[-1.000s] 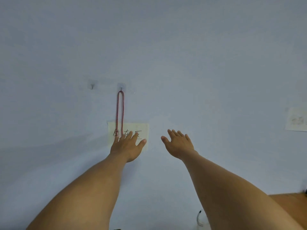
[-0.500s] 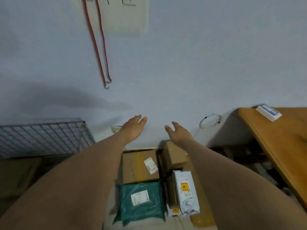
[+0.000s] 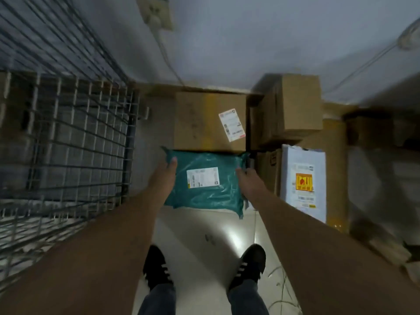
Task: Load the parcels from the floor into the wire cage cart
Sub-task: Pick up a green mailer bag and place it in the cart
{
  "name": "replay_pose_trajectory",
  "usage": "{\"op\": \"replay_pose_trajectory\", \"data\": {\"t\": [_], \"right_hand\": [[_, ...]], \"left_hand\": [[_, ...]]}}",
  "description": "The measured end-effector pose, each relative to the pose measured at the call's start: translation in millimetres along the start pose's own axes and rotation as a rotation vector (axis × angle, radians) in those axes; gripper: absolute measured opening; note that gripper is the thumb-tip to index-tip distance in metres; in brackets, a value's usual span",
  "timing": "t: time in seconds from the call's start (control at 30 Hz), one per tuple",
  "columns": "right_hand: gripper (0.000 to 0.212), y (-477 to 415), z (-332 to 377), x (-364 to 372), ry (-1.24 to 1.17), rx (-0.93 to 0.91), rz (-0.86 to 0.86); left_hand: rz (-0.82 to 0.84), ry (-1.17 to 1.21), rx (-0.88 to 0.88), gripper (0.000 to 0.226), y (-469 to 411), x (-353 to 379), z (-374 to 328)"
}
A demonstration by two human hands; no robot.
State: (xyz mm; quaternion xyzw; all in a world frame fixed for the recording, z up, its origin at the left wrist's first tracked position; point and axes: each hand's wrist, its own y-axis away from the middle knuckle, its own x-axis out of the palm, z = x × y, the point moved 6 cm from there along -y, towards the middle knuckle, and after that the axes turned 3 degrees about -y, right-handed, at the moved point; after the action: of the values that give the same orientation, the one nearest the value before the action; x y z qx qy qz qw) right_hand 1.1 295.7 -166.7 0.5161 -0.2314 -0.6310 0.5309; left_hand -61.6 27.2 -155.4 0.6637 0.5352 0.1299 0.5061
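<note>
parcel (image 3: 205, 196), teal, lies between left hand (image 3: 164, 172) and right hand (image 3: 248, 180).

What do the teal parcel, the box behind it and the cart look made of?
The teal parcel looks like a thin glossy plastic mailer: wrinkled, with sheen. The box is matte brown cardboard with a paper label. The cart is dark wire grid, probably metal; blur hides its finish.

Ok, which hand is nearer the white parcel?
Right. Right hand sits just left of the white parcel, at the teal parcel's right edge; left hand is at its left edge.
</note>
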Motion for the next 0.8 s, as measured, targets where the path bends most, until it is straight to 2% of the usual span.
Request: {"op": "replay_pose_trajectory", "data": {"t": [0.03,0.13,0.23,0.37,0.43,0.53,0.63,0.8], "right_hand": [[0.073,-18.0,-15.6,10.8,-0.025,0.037,-0.001],[0.081,-57.7,-50.1,31.7,-0.104,0.116,-0.052],[0.105,-99.9,-78.0,49.6,-0.213,0.152,-0.055],[0.126,-146.9,-113.6,71.5,-0.289,0.176,-0.048],[0.138,-156.8,-122.1,80.1,-0.33,0.186,-0.026],[0.128,-152.5,-119.1,88.4,-0.447,0.173,0.011],[0.112,-154.9,-118.4,92.7,-0.516,0.158,0.03],[0.113,-168.0,-120.0,99.3,-0.633,0.136,0.071]], "left_hand": [[-0.001,0.046,-0.041,0.078,-15.6,7.2,19.1],[-0.003,0.097,-0.063,0.069,-66.9,23.4,74.3],[-0.027,0.167,-0.131,0.093,-110.1,33.7,116.0],[0.019,0.236,-0.069,0.056,-121.8,50.8,119.4],[0.068,0.282,-0.087,0.049,-131.8,60.5,127.2],[0.13,0.322,-0.092,0.047,-149.0,72.8,136.0],[0.12,0.345,-0.105,0.059,-163.9,76.0,139.2],[0.199,0.372,-0.085,0.072,-186.0,76.9,137.6]]}}
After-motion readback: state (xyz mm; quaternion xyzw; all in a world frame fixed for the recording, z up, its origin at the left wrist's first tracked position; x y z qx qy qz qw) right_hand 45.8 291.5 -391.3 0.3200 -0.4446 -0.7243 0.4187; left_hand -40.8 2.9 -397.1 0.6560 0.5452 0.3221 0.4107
